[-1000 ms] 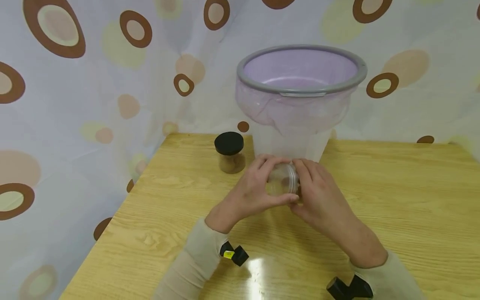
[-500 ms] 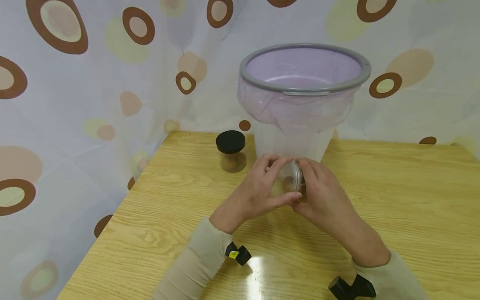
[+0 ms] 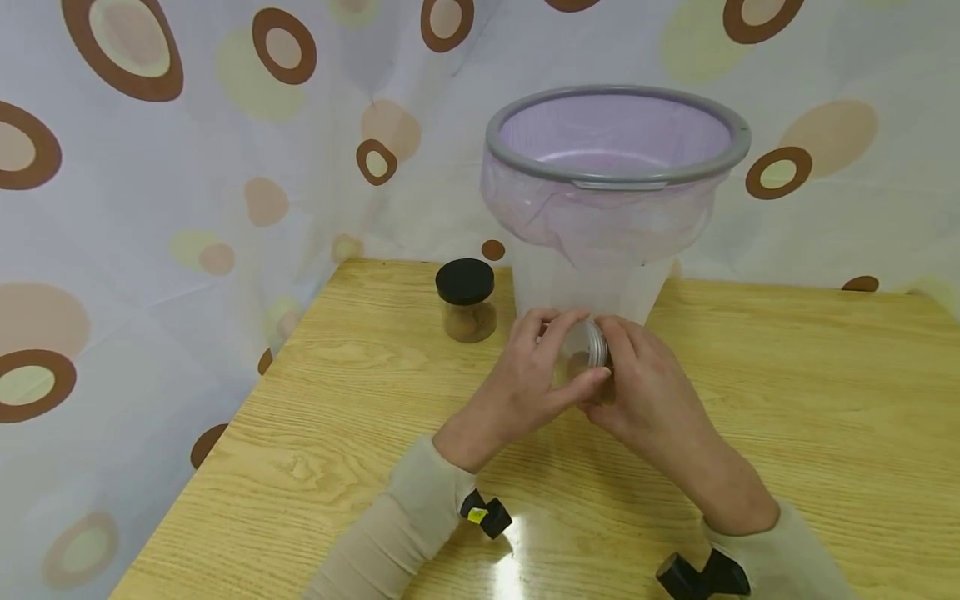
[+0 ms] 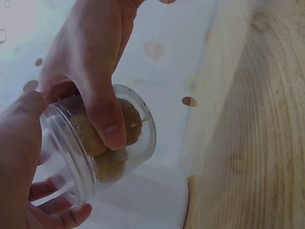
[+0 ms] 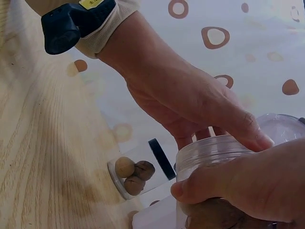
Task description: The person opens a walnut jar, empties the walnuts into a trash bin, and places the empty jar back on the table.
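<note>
Both hands hold a clear plastic jar [image 3: 597,348], tipped on its side above the table in front of the bin. My left hand [image 3: 525,367] curls round the ridged rim end, thumb across its near side. My right hand [image 3: 648,379] grips the body from the right, with its thumb pressed on the wall in the left wrist view. Inside are round brown balls [image 4: 131,121], possibly walnuts. Whether a clear lid is on the rim end, I cannot tell. Behind and left stands a similar jar [image 3: 468,321] with a black lid [image 3: 465,281]; it holds brown balls too.
A tall whitish bin [image 3: 585,287] with a grey rim and pale purple liner [image 3: 592,212] stands behind the hands. Wood-grain table [image 3: 337,417] extends to both sides. A patterned curtain [image 3: 300,150] closes off the back and left.
The left thumb has slid up over the jar's rim, and the left hand has shifted slightly right. The right hand still grips the jar. The whole view has drifted a little.
</note>
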`<state>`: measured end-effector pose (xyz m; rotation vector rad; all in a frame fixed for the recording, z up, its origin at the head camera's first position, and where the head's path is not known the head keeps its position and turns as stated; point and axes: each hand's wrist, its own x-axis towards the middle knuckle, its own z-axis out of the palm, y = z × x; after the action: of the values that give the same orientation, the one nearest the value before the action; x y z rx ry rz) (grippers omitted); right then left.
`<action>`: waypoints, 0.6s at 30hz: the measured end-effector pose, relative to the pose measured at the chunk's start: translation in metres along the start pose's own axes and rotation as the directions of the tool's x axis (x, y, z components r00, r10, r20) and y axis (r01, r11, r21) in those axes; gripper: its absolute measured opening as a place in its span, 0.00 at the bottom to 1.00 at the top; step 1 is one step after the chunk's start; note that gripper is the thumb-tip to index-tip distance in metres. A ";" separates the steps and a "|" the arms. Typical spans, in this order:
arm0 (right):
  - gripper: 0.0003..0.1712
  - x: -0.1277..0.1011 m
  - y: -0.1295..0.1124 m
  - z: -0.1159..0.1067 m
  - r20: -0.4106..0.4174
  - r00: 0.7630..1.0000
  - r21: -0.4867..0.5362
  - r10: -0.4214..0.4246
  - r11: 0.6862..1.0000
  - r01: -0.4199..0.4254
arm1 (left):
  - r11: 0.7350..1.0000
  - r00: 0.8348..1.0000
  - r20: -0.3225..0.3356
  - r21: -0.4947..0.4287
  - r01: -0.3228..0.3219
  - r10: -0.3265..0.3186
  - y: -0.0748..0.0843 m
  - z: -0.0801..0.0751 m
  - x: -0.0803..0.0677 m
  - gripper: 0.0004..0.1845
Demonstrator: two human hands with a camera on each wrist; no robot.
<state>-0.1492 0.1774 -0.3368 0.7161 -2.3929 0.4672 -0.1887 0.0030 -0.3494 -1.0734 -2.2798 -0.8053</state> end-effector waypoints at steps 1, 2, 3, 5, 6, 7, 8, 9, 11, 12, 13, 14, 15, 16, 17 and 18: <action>0.47 0.000 0.001 0.000 0.015 1.000 0.009 0.010 1.000 -0.010 | 1.000 1.000 0.011 -0.006 0.016 -0.016 0.000 0.000 0.000 0.32; 0.48 0.000 0.001 -0.001 0.036 0.999 0.018 0.023 1.000 -0.023 | 0.999 0.999 0.028 -0.012 0.033 -0.032 0.001 0.001 0.000 0.32; 0.48 0.000 0.001 -0.002 0.061 0.997 0.029 0.039 0.999 -0.041 | 0.999 0.998 0.048 -0.017 0.049 -0.048 0.001 0.001 0.000 0.32; 0.50 -0.001 0.002 -0.006 0.118 0.990 0.050 0.074 0.996 -0.080 | 0.997 0.993 0.094 -0.026 0.080 -0.077 0.002 0.002 -0.001 0.33; 0.50 -0.001 0.002 -0.007 0.144 0.986 0.060 0.090 0.993 -0.100 | 0.996 0.990 0.113 -0.024 0.089 -0.085 0.002 0.003 -0.001 0.34; 0.51 -0.001 0.001 -0.009 0.166 0.981 0.070 0.104 0.991 -0.117 | 0.996 0.988 0.126 -0.017 0.091 -0.088 0.003 0.004 -0.001 0.35; 0.50 -0.001 0.001 -0.010 0.185 0.976 0.078 0.113 0.989 -0.129 | 0.996 0.987 0.135 -0.003 0.086 -0.085 0.003 0.004 -0.002 0.36; 0.50 -0.001 0.001 -0.012 0.204 0.971 0.087 0.123 0.986 -0.143 | 0.997 0.988 0.135 0.015 0.076 -0.077 0.003 0.005 -0.002 0.37; 0.50 -0.001 -0.001 -0.014 0.229 0.963 0.105 0.139 0.980 -0.166 | 0.998 0.992 0.114 0.053 0.042 -0.048 0.003 0.006 -0.002 0.38; 0.50 -0.001 -0.001 -0.015 0.239 0.960 0.112 0.146 0.978 -0.177 | 0.997 0.995 0.095 0.075 0.023 -0.030 0.003 0.007 -0.002 0.37; 0.50 0.000 -0.002 -0.016 0.246 0.957 0.118 0.152 0.976 -0.185 | 0.995 0.997 0.075 0.096 0.007 -0.014 0.002 0.007 -0.002 0.37; 0.50 0.000 -0.003 -0.016 0.249 0.956 0.119 0.158 0.974 -0.192 | 0.994 0.999 0.054 0.112 -0.005 -0.001 0.002 0.007 -0.002 0.35; 0.50 0.000 -0.004 -0.016 0.246 0.956 0.120 0.161 0.974 -0.194 | 0.992 0.999 0.029 0.122 -0.017 0.014 0.002 0.008 -0.003 0.34; 0.50 0.001 -0.004 -0.016 0.238 0.958 0.122 0.160 0.974 -0.193 | 0.991 1.000 0.006 0.129 -0.028 0.028 0.001 0.008 -0.003 0.33; 0.50 0.001 -0.005 -0.015 0.227 0.961 0.122 0.157 0.974 -0.188 | 0.990 0.999 -0.016 0.137 -0.037 0.040 0.001 0.009 -0.003 0.33; 0.50 0.001 -0.006 -0.014 0.214 0.965 0.121 0.153 0.976 -0.181 | 0.989 0.998 -0.036 0.140 -0.043 0.049 0.001 0.009 -0.003 0.32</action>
<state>-0.1404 0.1792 -0.3249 0.6509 -2.6469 0.6656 -0.1879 0.0082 -0.3579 -1.0333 -2.2340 -0.6329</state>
